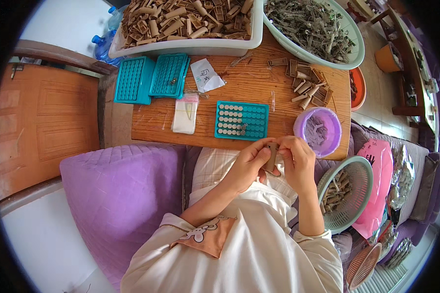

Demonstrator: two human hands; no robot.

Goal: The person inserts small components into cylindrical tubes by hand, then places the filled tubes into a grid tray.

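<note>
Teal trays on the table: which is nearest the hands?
The tray holding white discs, just beyond the left hand; the other trays lie farther off, near the white tub.

Handwriting on white paper (208, 77) and pink bag (379, 188)

Light across the room is bright and soft, its source out of view. Glare whitens the tile floor (379, 97) at upper right; shiny plastic bags (402, 176) glint. Faint shadows crease the pale shirt (264, 244). The door (46, 122) bows near the black, blue-fringed rim.
</note>
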